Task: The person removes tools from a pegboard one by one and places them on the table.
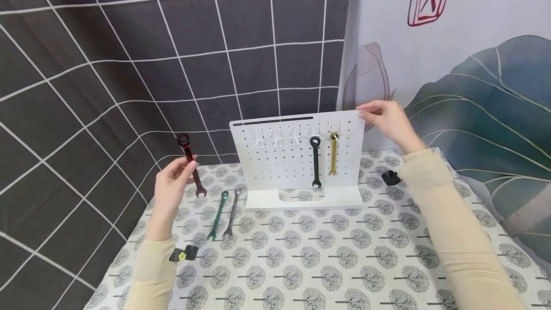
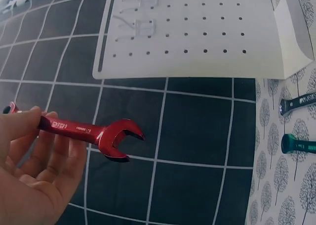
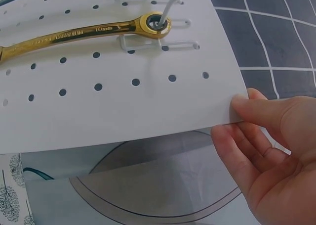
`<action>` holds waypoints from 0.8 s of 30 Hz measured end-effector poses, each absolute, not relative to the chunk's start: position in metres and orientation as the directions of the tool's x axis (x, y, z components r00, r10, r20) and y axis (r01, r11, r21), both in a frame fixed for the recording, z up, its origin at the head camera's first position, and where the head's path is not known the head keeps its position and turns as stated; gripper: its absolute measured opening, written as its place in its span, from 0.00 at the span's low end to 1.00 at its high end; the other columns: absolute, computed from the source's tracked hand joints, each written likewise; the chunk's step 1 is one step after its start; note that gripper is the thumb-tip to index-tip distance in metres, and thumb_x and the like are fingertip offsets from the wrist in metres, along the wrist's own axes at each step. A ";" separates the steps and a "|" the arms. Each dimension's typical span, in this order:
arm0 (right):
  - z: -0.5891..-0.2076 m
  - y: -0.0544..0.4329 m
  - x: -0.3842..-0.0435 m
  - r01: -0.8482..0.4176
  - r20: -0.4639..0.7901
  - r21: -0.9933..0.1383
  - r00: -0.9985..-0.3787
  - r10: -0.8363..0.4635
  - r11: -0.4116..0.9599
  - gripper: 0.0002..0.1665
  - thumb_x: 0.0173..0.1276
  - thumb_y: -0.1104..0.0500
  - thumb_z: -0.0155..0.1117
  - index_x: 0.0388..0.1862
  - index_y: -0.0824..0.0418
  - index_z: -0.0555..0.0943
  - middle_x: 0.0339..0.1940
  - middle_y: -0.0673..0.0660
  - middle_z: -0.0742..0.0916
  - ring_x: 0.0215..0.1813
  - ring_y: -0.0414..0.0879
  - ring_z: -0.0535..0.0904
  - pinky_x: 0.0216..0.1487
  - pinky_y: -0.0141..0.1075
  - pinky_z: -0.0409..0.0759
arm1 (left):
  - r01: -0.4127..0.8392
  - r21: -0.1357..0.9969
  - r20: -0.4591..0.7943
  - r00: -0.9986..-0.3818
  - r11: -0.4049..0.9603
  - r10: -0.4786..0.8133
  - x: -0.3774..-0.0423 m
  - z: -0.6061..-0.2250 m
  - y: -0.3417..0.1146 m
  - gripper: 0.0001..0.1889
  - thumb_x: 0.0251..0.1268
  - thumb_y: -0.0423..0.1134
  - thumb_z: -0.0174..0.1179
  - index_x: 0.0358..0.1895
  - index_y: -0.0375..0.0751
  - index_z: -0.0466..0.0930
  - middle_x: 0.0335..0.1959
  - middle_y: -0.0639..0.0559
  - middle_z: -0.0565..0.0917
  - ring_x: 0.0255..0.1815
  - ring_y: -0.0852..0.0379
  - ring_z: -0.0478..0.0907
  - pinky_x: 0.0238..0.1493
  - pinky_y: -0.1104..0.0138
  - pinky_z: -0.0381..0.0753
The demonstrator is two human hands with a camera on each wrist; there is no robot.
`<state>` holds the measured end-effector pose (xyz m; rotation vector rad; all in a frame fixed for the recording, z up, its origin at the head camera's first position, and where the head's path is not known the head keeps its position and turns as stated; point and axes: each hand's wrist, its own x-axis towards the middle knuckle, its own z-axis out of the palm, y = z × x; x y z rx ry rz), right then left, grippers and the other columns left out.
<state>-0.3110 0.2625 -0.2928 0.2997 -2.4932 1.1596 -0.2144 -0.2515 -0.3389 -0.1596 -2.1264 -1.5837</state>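
Note:
In the head view my left hand [image 1: 169, 188] pinches a red combination wrench [image 1: 192, 166] above the table, its ring end up and its open jaw down. The left wrist view shows the red wrench [image 2: 79, 130] between thumb and fingers of the left hand [image 2: 42, 170]. At the top right corner of a white pegboard [image 1: 348, 157], my right hand [image 1: 389, 121] pinches the edge, thumb on the front face. A gold wrench [image 1: 333, 154] and a black wrench [image 1: 316, 161] hang by their ring ends from hooks on the board.
A green wrench [image 1: 218, 215] and a silver-grey wrench [image 1: 232, 214] lie left of the pegboard's base on the tree-patterned tablecloth [image 1: 301, 257]. Bare hooks [image 1: 277, 138] stick out of the board's left half. Behind stands a dark gridded curtain [image 1: 181, 61].

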 end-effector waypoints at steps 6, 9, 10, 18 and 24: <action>-0.292 0.264 -0.311 -0.343 0.422 -0.684 -0.906 -0.035 0.644 0.17 0.73 0.55 0.67 0.54 0.64 0.85 0.49 0.67 0.88 0.34 0.29 0.82 0.37 0.21 0.76 | 0.289 0.882 0.381 -0.902 0.372 -0.202 -0.217 -0.347 -0.263 0.18 0.72 0.41 0.63 0.56 0.31 0.82 0.40 0.63 0.86 0.40 0.67 0.82 0.40 0.74 0.84; -0.293 0.264 -0.311 -0.343 0.420 -0.682 -0.907 -0.038 0.646 0.17 0.73 0.55 0.67 0.54 0.64 0.85 0.48 0.66 0.88 0.36 0.34 0.84 0.37 0.21 0.77 | 0.249 0.886 0.342 -0.920 0.391 -0.189 -0.221 -0.353 -0.267 0.19 0.72 0.42 0.63 0.57 0.31 0.82 0.41 0.61 0.85 0.39 0.68 0.81 0.41 0.72 0.85; -0.293 0.264 -0.312 -0.342 0.419 -0.681 -0.907 -0.039 0.647 0.17 0.73 0.55 0.67 0.54 0.64 0.85 0.48 0.66 0.88 0.36 0.35 0.84 0.37 0.21 0.77 | 0.238 0.888 0.330 -0.925 0.395 -0.186 -0.222 -0.356 -0.268 0.19 0.72 0.42 0.63 0.58 0.31 0.81 0.43 0.57 0.86 0.39 0.67 0.81 0.41 0.71 0.85; -0.295 0.263 -0.311 -0.331 0.400 -0.686 -0.916 -0.044 0.648 0.16 0.73 0.56 0.66 0.54 0.64 0.85 0.48 0.66 0.88 0.33 0.29 0.81 0.38 0.21 0.77 | 0.100 0.891 0.210 -0.955 0.444 -0.207 -0.232 -0.375 -0.282 0.20 0.74 0.42 0.61 0.59 0.31 0.80 0.53 0.37 0.81 0.39 0.68 0.79 0.39 0.74 0.84; -0.293 0.264 -0.312 -0.328 0.402 -0.683 -0.915 -0.039 0.653 0.17 0.73 0.55 0.66 0.55 0.63 0.85 0.48 0.65 0.89 0.36 0.36 0.85 0.41 0.25 0.77 | 0.041 0.880 0.142 -0.973 0.472 -0.180 -0.244 -0.386 -0.290 0.21 0.76 0.42 0.59 0.61 0.28 0.78 0.49 0.37 0.82 0.38 0.66 0.79 0.39 0.72 0.85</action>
